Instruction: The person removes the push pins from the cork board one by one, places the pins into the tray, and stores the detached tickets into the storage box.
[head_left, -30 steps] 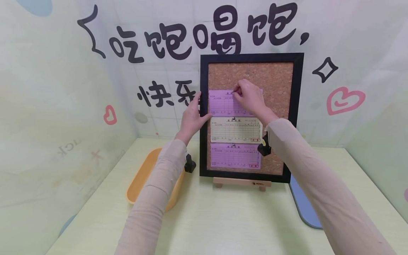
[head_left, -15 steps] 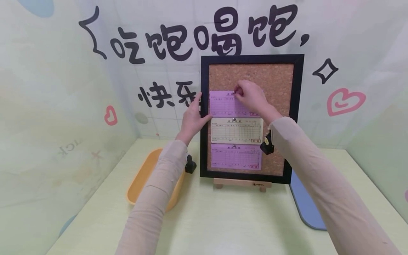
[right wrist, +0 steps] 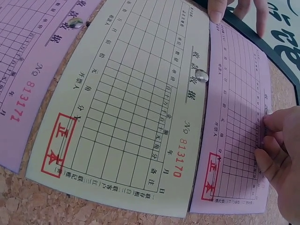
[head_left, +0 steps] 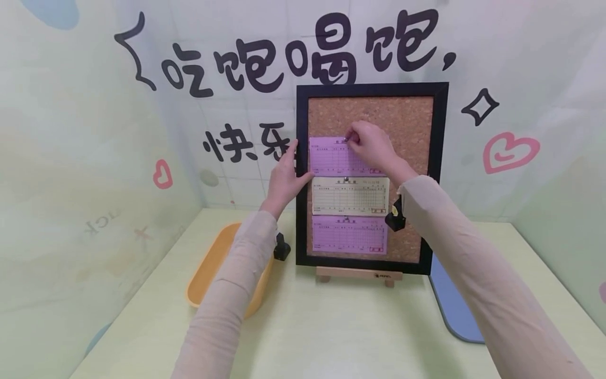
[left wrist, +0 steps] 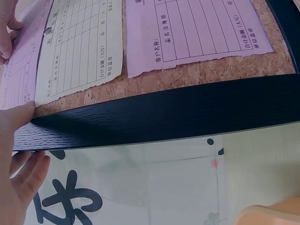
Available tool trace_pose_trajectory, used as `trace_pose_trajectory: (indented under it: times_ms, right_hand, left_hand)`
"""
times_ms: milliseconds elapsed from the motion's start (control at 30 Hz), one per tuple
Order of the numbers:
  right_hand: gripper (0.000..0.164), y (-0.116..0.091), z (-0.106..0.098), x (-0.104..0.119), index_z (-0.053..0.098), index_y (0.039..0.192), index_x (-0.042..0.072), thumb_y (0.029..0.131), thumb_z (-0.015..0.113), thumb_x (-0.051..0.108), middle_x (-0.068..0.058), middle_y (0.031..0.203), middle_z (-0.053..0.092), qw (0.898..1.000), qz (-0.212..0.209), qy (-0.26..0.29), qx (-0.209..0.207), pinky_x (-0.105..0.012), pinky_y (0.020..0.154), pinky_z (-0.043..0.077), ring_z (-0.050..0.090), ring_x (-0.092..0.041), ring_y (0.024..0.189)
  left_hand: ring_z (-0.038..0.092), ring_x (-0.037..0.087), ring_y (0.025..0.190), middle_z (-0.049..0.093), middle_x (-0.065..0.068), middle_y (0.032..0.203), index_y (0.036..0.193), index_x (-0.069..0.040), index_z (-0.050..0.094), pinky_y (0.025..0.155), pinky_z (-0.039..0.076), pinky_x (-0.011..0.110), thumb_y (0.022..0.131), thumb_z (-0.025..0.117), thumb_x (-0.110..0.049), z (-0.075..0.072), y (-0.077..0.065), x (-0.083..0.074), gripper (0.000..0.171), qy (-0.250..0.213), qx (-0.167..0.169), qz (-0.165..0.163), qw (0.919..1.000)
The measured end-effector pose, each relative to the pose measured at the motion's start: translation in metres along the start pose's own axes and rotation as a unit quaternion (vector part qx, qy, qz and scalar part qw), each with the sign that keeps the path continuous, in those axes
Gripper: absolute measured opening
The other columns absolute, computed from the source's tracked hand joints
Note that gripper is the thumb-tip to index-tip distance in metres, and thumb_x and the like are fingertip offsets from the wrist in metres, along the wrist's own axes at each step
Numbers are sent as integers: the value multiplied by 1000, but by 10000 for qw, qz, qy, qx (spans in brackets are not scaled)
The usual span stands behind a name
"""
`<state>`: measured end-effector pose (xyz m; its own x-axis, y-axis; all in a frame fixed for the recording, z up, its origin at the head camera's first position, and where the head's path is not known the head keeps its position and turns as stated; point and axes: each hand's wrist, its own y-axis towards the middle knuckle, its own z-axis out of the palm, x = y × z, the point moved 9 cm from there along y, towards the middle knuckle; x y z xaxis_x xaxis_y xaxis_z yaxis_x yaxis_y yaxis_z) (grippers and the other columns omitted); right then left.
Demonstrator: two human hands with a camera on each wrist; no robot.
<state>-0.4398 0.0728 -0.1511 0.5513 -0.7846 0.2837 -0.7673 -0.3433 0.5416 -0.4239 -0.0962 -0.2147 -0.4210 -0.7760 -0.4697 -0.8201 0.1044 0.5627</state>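
My left hand [head_left: 285,176] grips the left side of a black-framed corkboard [head_left: 374,113], thumb on the front and fingers behind the frame. Three receipt slips are pinned in a column: an upper purple receipt [head_left: 326,157], a cream receipt [head_left: 350,197] and a lower purple receipt [head_left: 349,237]. At the upper slip's top edge, my right hand [head_left: 371,145] pinches a small silvery push pin [head_left: 346,139], mostly covered by the fingers. Similar pins hold the cream receipt, seen with its pin head [right wrist: 202,75] in the right wrist view, and the lower receipt, whose pin head [right wrist: 75,22] shows there too.
The board leans on a small wooden easel [head_left: 360,272] on the pale table [head_left: 331,331]. A yellow-orange bin [head_left: 208,268] stands at left, partly behind the left sleeve. A blue mat [head_left: 456,305] lies at right. Behind is a wall sheet with black lettering.
My right wrist has shifted slightly rightward, uncovering the upper receipt's red stamp, and the pin head now shows at the fingertips. The left hand keeps its hold; the view drifts slightly.
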Motion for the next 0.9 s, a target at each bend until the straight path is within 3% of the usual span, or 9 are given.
trace_pose_trajectory:
  times_ms: [600, 900]
  right_hand:
    - [17, 6, 3, -2, 62, 100, 3, 91, 50, 11, -10, 92, 61, 9975, 585, 97, 382, -34, 72, 45, 55, -21, 80]
    - [17, 5, 2, -2, 62, 98, 4, 90, 50, 13, -10, 91, 61, 9964, 724, -91, 425, -36, 71, 44, 55, -22, 80]
  left_hand:
    - [52, 27, 106, 48, 17, 129, 144, -8, 23, 83, 46, 38, 79, 71, -21, -4, 0, 0, 82, -106, -171, -2, 9998]
    - [55, 25, 93, 51, 16, 123, 144, -12, 22, 76, 48, 35, 78, 72, -21, 0, 0, 3, 84, -207, -189, -97, 9996]
